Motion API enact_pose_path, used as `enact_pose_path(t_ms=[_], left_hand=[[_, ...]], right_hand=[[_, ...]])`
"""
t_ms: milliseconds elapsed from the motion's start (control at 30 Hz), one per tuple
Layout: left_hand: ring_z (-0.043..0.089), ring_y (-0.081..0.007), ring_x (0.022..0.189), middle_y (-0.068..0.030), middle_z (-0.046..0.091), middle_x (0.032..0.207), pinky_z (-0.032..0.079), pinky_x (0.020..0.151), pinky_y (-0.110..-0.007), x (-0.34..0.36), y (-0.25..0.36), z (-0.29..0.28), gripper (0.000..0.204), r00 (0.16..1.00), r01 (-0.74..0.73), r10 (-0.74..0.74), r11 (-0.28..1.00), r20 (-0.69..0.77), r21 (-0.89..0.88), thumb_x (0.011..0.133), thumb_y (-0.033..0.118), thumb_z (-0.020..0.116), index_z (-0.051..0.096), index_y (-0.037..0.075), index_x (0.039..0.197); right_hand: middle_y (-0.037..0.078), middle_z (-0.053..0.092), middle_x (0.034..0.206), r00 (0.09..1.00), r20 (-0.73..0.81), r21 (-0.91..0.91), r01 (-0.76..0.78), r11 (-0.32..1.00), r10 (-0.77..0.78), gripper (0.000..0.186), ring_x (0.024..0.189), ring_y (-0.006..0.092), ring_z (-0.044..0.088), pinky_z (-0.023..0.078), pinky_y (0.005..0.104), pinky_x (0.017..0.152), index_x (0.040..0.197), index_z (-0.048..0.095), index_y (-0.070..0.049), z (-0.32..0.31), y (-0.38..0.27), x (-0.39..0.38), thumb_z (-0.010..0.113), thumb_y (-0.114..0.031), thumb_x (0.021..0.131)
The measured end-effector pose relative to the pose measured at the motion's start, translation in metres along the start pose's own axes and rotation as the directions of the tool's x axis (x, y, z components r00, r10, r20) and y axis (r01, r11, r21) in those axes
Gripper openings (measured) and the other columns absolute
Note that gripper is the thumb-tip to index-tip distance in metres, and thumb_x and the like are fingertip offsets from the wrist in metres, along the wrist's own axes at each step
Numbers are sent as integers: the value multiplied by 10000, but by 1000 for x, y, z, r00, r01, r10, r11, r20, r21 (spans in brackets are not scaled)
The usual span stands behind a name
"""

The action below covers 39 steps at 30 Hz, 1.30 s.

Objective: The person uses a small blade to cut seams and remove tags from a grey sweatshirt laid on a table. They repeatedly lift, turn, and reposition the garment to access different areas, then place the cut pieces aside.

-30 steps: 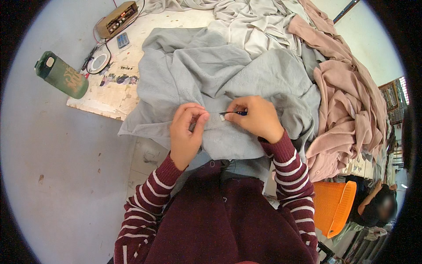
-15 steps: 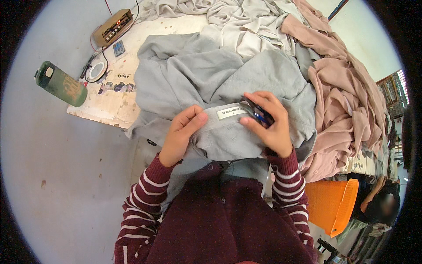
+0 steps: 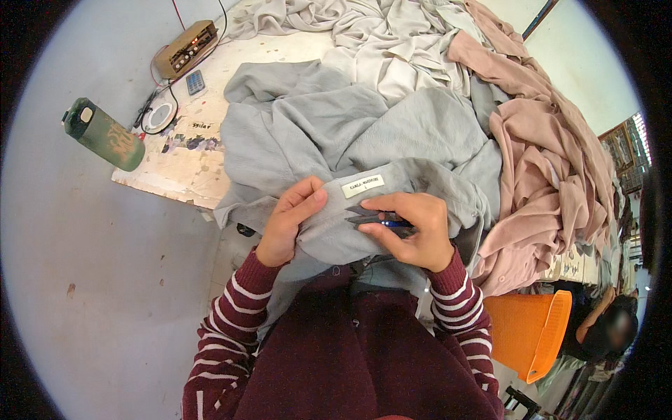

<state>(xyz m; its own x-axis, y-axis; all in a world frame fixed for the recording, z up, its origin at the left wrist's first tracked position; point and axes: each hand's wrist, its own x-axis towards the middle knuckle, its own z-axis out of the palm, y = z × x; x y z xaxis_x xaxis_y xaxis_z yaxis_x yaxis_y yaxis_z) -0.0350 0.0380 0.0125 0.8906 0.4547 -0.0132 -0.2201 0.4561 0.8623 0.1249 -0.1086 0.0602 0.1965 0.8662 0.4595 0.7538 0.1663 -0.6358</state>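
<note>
A light grey garment (image 3: pixel 294 133) lies bunched over the near edge of the table, its collar part drawn towards me. A small white label (image 3: pixel 363 186) is sewn on that band. My left hand (image 3: pixel 289 220) pinches the cloth to the left of the label, thumb on top. In my right hand (image 3: pixel 418 227) is a pair of dark thread snips (image 3: pixel 364 216) with a blue part, held between thumb and fingers. Their two blades stand apart and point left, just below the label, over the cloth. My right palm hides the rest of the snips.
A green bottle (image 3: pixel 105 136) stands at the table's left corner, near a brown radio-like box (image 3: pixel 185 50), a small remote (image 3: pixel 195 82) and cables. Whitish cloth (image 3: pixel 392 56) and pink cloth (image 3: pixel 539 168) are heaped behind and right. An orange basket (image 3: pixel 528 329) and another person (image 3: pixel 605 325) are at lower right.
My right hand has moved down and left from the label's right end, bringing the snips' blades into sight below it. My left hand keeps its pinch on the garment.
</note>
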Motion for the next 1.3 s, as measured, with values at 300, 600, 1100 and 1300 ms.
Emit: enact_pose_path(t_ms=[300, 600, 1100, 1300], left_hand=[[401, 2, 741, 89, 481, 793, 321, 668, -162, -2, 2, 2, 204, 1000, 16, -16, 1000, -18, 17, 974, 250, 522, 530, 88, 851], [430, 7, 693, 96, 504, 773, 353, 593, -170, 4, 29, 15, 184, 997, 10, -37, 932, 69, 362, 932, 227, 613, 600, 49, 886], [472, -21, 701, 47, 568, 764, 402, 611, -200, 9, 44, 27, 250, 995, -52, 10, 895, 96, 443, 941, 242, 590, 618, 2, 873], [487, -25, 727, 33, 581, 811, 424, 646, -217, 20, 39, 18, 249, 995, -78, 51, 936, 89, 344, 950, 256, 574, 618, 19, 887]], right_hand=[[58, 700, 795, 996, -45, -151, 70, 986, -78, 193, 637, 200, 661, 487, 291, 576, 897, 715, -116, -2, -2, 3, 770, -193, 729], [62, 634, 955, 974, -140, 481, -90, 872, 178, 355, 839, 136, 607, 448, 219, 685, 1030, 649, -46, 0, -5, 1, 789, -150, 720], [66, 603, 937, 998, -41, -1, 56, 998, -56, 420, 763, 211, 627, 493, 278, 681, 1008, 694, -76, 16, -45, -6, 732, 33, 604], [87, 653, 901, 989, -128, 486, -1, 874, 72, 190, 814, 141, 605, 459, 252, 721, 928, 645, 8, 27, -30, 1, 636, 84, 754]])
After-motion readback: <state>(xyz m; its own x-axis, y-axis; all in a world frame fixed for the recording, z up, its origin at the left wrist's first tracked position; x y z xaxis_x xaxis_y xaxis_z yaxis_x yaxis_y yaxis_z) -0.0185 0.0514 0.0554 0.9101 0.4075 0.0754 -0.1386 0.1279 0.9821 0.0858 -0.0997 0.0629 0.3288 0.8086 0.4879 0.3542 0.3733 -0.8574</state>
